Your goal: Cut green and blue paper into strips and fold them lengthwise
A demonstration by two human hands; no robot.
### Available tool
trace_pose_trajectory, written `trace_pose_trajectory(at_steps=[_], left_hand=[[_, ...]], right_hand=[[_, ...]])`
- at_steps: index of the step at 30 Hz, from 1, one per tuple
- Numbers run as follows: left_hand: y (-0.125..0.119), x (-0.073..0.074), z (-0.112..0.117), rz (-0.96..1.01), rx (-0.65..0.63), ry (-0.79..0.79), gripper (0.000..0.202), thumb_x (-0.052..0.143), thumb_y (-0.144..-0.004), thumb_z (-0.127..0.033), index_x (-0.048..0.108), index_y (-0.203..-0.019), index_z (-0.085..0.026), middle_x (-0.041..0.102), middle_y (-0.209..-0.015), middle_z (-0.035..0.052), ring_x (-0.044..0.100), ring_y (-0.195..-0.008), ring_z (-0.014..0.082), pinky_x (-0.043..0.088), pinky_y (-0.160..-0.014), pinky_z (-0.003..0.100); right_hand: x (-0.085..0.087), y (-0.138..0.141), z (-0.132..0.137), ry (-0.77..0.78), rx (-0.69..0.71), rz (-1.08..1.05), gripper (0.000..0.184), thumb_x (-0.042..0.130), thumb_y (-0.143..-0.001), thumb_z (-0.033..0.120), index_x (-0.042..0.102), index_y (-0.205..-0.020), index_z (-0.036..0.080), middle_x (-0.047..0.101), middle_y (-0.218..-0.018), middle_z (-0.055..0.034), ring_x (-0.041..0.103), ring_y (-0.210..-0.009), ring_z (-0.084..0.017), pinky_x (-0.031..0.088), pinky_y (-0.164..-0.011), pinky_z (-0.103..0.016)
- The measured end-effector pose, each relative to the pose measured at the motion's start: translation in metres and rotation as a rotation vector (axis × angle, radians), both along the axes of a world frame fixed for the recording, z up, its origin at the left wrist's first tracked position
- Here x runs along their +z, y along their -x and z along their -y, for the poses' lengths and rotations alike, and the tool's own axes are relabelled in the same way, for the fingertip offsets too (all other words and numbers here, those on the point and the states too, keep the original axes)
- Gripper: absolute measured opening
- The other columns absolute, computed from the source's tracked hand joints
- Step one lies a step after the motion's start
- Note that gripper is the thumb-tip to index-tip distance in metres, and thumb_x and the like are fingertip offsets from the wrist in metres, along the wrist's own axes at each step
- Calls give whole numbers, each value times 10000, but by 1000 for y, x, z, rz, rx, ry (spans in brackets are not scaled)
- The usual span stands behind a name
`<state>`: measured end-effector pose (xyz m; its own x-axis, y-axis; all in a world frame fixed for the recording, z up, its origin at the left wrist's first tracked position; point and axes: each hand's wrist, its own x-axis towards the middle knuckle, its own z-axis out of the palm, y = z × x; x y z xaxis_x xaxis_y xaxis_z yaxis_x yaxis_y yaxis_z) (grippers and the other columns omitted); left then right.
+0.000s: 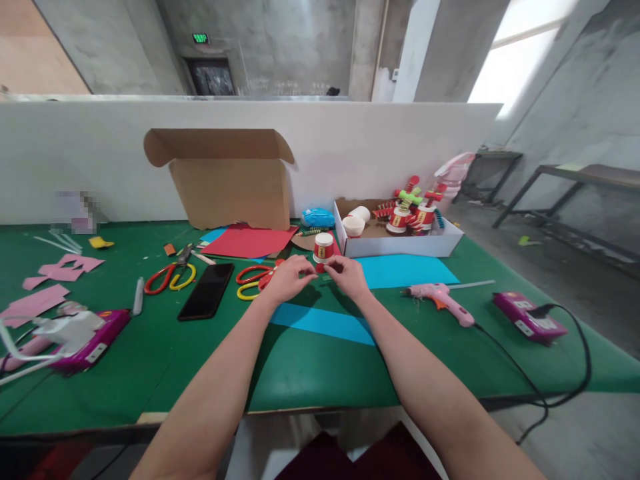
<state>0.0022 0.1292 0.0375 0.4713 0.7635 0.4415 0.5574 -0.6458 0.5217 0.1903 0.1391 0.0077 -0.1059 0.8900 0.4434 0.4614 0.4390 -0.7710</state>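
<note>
My left hand (pixel 290 279) and my right hand (pixel 349 277) meet over the table, thumbs and fingers pinched close together. A small red piece (pixel 321 269) shows between their fingertips; its kind is too small to tell. Just behind the fingers stands a red and white paper cup (pixel 323 248), upside down. Beside my left hand lie scissors (pixel 247 284) with red and yellow handles, partly hidden by that hand. A long blue paper strip (pixel 325 323) lies below both hands, passing between my forearms.
A white box (pixel 400 248) holds cups and decorated cup figures. Red paper (pixel 253 241), a blue sheet (pixel 407 270), a black phone (pixel 206 291) and second scissors (pixel 170 275) lie around. A pink glue gun (pixel 443 298) with its cord is at right, near a purple power box (pixel 530 317).
</note>
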Motion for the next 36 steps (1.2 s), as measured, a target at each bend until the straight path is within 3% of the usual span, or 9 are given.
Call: trace_pose_trajectory(at_steps=[5, 15, 21, 27, 36], left_hand=[[-1, 1, 1, 66, -11, -7, 151, 634, -807, -285, 668, -689, -197, 637, -749, 29, 569, -806, 181, 446, -739, 294], [3, 0, -2, 331, 56, 413, 202, 648, -716, -366, 665, -667, -171, 653, -682, 9, 554, -655, 142, 437, -631, 258], [5, -1, -3, 409, 60, 510, 234, 666, -698, -399, 655, -691, -166, 629, -669, 2, 524, -623, 123, 421, -612, 248], [3, -3, -3, 429, 72, 502, 249, 647, -721, -416, 632, -701, -169, 570, -634, -20, 482, -590, 108, 406, -575, 232], [0, -2, 0, 420, 57, 507, 308, 672, -705, -466, 688, -760, -163, 604, -676, -2, 502, -611, 118, 416, -592, 245]], right_hand=[[0, 5, 5, -41, 153, 162, 77, 634, -774, 172, 701, -737, 175, 674, -712, -17, 567, -653, -136, 420, -633, -244], [5, 6, 11, -44, 336, 100, 90, 634, -793, 172, 721, -769, 182, 687, -755, -20, 585, -676, -135, 447, -657, -250], [8, 6, 9, -7, 311, -81, 111, 657, -781, 282, 713, -765, 188, 693, -772, -25, 606, -705, -150, 474, -688, -271], [10, 5, 9, 156, 251, -329, 187, 692, -730, 364, 683, -770, 182, 663, -707, -5, 580, -607, -130, 496, -633, -275], [10, 7, 7, 215, 139, -442, 251, 721, -683, 433, 646, -734, 199, 633, -643, 19, 567, -561, -122, 508, -582, -268]])
